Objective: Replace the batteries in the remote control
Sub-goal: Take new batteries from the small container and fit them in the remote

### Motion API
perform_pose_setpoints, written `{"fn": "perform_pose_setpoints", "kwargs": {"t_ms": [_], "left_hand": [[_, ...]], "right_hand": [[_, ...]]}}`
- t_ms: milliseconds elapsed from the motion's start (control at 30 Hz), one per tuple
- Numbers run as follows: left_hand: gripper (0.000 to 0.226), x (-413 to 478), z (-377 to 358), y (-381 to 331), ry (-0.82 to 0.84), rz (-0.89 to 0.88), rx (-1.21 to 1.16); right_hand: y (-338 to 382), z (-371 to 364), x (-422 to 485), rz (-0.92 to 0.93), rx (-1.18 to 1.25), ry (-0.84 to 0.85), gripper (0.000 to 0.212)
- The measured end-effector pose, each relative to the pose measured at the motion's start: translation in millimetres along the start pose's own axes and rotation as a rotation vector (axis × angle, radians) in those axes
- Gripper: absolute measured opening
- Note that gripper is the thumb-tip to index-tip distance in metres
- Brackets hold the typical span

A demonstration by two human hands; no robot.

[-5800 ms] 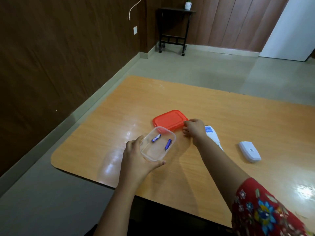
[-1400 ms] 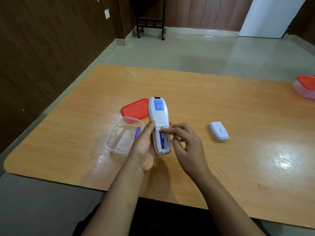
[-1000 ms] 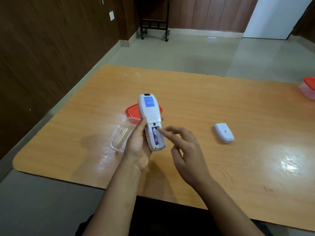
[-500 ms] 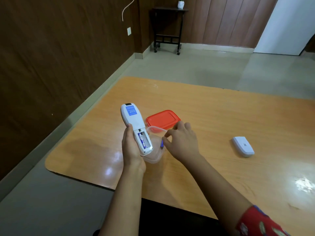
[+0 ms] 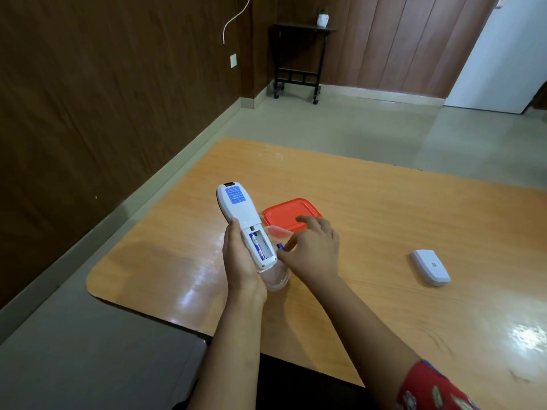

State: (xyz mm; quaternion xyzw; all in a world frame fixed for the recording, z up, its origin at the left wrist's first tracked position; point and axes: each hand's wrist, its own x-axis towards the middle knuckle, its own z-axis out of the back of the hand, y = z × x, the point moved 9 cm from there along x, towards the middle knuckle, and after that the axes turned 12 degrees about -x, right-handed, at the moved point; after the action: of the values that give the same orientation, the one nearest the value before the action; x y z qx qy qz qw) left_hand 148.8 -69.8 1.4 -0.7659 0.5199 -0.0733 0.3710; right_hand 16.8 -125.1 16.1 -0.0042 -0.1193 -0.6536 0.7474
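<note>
My left hand (image 5: 241, 261) grips a white remote control (image 5: 242, 220) held back side up above the table's near left part. Its battery compartment is uncovered and one blue battery (image 5: 257, 244) lies inside. My right hand (image 5: 315, 253) reaches over a clear plastic container (image 5: 276, 279) just right of the remote, with fingertips pinched on a second blue battery (image 5: 279, 247). The container is mostly hidden behind the remote and both hands. The white battery cover (image 5: 429, 267) lies on the table to the right.
A red lid (image 5: 284, 213) lies flat behind the clear container. The wooden table (image 5: 384, 208) has its rounded near-left corner close to my left arm. A brown wall runs along the left, and a black stand (image 5: 299, 54) is at the far wall.
My right hand left the remote's compartment, went to the clear container and pinched the second battery. The left hand lifted the remote slightly left. The camera view shifted left.
</note>
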Motion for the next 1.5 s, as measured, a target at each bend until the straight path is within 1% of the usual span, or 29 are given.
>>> {"fn": "perform_pose_setpoints", "kwargs": {"t_ms": [67,100,167,200,233,300,333,367,467,633,733,767,833,900,967,1000,1033,1100,1167,1233,1267,1300,1333,1367,1433,1500], "left_hand": [[0.033,-1,-1,-1,0.009,-0.015,0.013],[0.034,-2,-2,-1,0.018,-0.019,0.032],[0.034,-4,-5,7,0.043,0.004,0.072],[0.034,-6,-9,13,0.074,0.034,0.075],[0.034,-9,-13,21,0.105,0.073,0.061],[0.041,-16,-21,32,0.162,0.126,0.043],[0.044,-20,-26,36,0.208,0.138,0.102],[0.042,-23,-30,40,0.239,0.131,0.178],[0.028,-34,-38,48,0.264,0.114,0.246],[0.030,-42,-48,61,0.324,0.137,0.335],[0.031,-44,-51,66,0.344,0.143,0.354],[0.031,-44,-52,67,0.345,0.145,0.353],[0.031,-44,-51,70,0.337,0.152,0.339],[0.032,-44,-51,72,0.332,0.159,0.336],[0.032,-44,-51,74,0.332,0.167,0.339],[0.032,-44,-52,76,0.337,0.170,0.342],[0.032,-44,-52,77,0.342,0.172,0.348],[0.034,-44,-53,79,0.349,0.179,0.352],[0.034,-45,-53,79,0.354,0.182,0.340],[0.034,-45,-54,80,0.354,0.181,0.325],[0.033,-45,-54,80,0.352,0.185,0.316],[0.033,-44,-54,80,0.350,0.192,0.307],[0.034,-44,-53,81,0.347,0.208,0.293],[0.034,-44,-53,83,0.343,0.233,0.273],[0.035,-43,-52,87,0.324,0.293,0.216],[0.036,-41,-50,89,0.307,0.332,0.169]], "right_hand": [[-16,22,-10,-0.048,0.299,-0.098,0.011],[-26,30,-17,-0.066,0.466,-0.107,0.007],[-45,40,-35,-0.091,0.735,-0.033,0.005],[-54,43,-45,-0.103,0.813,0.009,0.005],[-62,44,-55,-0.112,0.859,0.030,0.004],[-77,46,-70,-0.125,0.937,0.002,0.003],[-84,46,-76,-0.133,0.972,-0.028,0.007],[-90,44,-81,-0.135,0.996,-0.057,0.011],[-101,41,-88,-0.145,1.009,-0.135,0.016],[-106,51,-85,-0.124,1.013,-0.228,0.013],[-110,52,-84,-0.153,1.056,-0.228,0.012],[-112,50,-84,-0.188,1.116,-0.213,0.012],[-117,39,-82,-0.304,1.377,-0.132,0.020],[-115,21,-81,-0.454,1.740,0.038,0.025],[-104,6,-84,-0.584,2.073,0.258,0.023],[-98,1,-87,-0.626,2.203,0.352,0.029],[-94,-1,-88,-0.642,2.298,0.405,0.039],[-92,-4,-89,-0.641,2.406,0.446,0.057],[-92,-6,-88,-0.641,2.448,0.447,0.060],[-93,-5,-88,-0.647,2.455,0.430,0.058],[-94,-4,-88,-0.656,2.430,0.416,0.052],[-96,-4,-89,-0.663,2.363,0.390,0.041],[-101,-3,-88,-0.656,2.253,0.346,0.027],[-105,1,-87,-0.615,2.112,0.288,0.019],[-111,15,-84,-0.472,1.765,0.155,0.019],[-112,33,-85,-0.330,1.414,-0.004,0.015]]}}
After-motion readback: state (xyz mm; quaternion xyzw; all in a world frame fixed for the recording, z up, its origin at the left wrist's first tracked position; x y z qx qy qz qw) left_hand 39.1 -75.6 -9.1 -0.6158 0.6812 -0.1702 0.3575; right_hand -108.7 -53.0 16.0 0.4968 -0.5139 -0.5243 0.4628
